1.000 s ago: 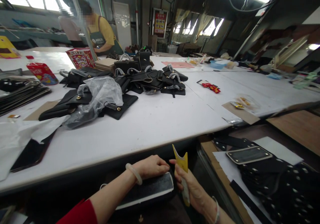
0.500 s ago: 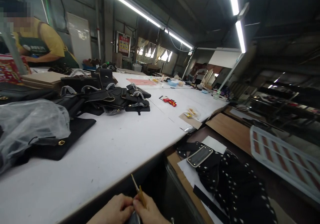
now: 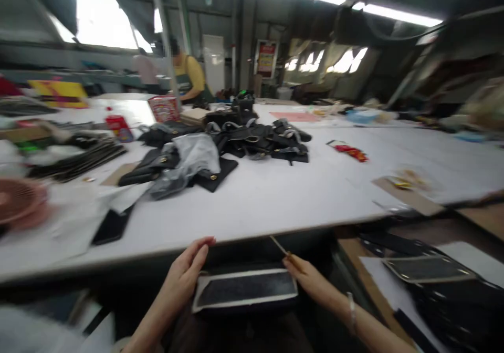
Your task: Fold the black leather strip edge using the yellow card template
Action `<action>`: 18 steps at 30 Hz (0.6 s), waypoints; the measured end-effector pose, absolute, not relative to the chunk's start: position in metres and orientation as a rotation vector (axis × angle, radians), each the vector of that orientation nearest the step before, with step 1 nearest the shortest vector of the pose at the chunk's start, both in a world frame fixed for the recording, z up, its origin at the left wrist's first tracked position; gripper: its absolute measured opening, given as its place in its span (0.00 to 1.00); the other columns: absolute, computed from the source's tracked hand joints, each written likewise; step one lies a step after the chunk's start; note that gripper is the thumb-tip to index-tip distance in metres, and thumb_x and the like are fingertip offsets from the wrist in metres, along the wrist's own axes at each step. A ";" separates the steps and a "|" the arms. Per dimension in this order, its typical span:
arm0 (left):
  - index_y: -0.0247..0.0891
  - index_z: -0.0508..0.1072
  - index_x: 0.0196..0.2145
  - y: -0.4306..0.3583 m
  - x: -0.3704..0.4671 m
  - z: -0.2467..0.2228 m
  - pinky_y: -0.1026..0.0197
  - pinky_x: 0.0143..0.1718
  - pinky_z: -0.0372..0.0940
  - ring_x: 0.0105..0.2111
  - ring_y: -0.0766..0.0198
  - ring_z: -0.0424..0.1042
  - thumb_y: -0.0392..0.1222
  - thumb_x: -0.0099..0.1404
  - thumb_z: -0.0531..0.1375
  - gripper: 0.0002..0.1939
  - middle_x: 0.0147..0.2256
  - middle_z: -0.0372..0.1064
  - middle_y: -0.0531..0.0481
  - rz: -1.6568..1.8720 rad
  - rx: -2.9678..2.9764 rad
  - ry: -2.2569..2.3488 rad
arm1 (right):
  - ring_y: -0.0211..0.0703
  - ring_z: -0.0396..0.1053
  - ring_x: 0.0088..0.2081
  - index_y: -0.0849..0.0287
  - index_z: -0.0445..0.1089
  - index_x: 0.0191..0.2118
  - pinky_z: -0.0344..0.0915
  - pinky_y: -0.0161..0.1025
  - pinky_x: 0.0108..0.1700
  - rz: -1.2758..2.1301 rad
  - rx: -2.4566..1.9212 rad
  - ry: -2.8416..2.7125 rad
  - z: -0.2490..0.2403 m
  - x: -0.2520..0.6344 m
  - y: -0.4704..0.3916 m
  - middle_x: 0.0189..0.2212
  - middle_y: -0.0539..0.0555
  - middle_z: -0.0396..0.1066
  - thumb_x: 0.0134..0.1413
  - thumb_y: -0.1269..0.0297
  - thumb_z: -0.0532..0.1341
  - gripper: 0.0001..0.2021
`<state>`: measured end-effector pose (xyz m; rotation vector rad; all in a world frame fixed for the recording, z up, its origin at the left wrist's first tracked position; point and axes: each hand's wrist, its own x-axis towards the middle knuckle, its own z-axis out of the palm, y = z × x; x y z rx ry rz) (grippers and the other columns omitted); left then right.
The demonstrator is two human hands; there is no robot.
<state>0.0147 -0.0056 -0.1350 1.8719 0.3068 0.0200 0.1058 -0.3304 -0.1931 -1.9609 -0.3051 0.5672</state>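
A dark rectangular bag piece with a pale border point(image 3: 244, 287) lies low in front of me, over my lap. My left hand point(image 3: 187, 269) is at its left end, fingers stretched out and nothing seen in them. Whether the palm touches the piece I cannot tell. At the right end, my right hand point(image 3: 309, 274) has its fingers closed on a thin tool with a yellowish handle point(image 3: 280, 247), its slender tip pointing up and left. Blur hides the kind of tool. Both hands are just below the front edge of the white table point(image 3: 252, 206).
Black bags point(image 3: 252, 140) with grey wrapping are heaped on the table. A dark phone-like slab point(image 3: 112, 227) and a pink fan-like object point(image 3: 21, 200) are at left. Another pale-framed dark piece point(image 3: 429, 270) lies on the right-hand surface. A person point(image 3: 191, 77) works across the table.
The view has swung left and down. My hands, earlier close together, are now apart at the two ends of the bag piece, which has come into view. The tool stays in my right hand.
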 end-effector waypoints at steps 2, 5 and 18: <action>0.37 0.69 0.55 0.005 -0.019 -0.148 0.51 0.66 0.49 0.61 0.53 0.62 0.62 0.67 0.51 0.30 0.56 0.69 0.42 0.077 1.627 0.480 | 0.56 0.68 0.43 0.58 0.72 0.37 0.62 0.50 0.50 0.667 -1.982 -0.372 -0.192 0.120 -0.336 0.37 0.57 0.73 0.53 0.35 0.57 0.28; 0.33 0.68 0.57 -0.003 -0.049 -0.173 0.49 0.63 0.57 0.59 0.49 0.65 0.67 0.63 0.54 0.37 0.56 0.69 0.37 0.076 1.374 0.575 | 0.61 0.69 0.48 0.56 0.75 0.41 0.62 0.53 0.54 0.764 -2.070 -0.430 -0.200 0.140 -0.342 0.42 0.59 0.75 0.51 0.36 0.59 0.27; 0.35 0.69 0.58 -0.031 -0.056 -0.192 0.52 0.61 0.55 0.57 0.52 0.65 0.57 0.69 0.52 0.29 0.56 0.69 0.43 0.052 1.456 0.575 | 0.57 0.71 0.45 0.54 0.72 0.38 0.67 0.45 0.48 0.964 -2.200 -0.647 -0.204 0.157 -0.328 0.37 0.57 0.74 0.56 0.34 0.51 0.28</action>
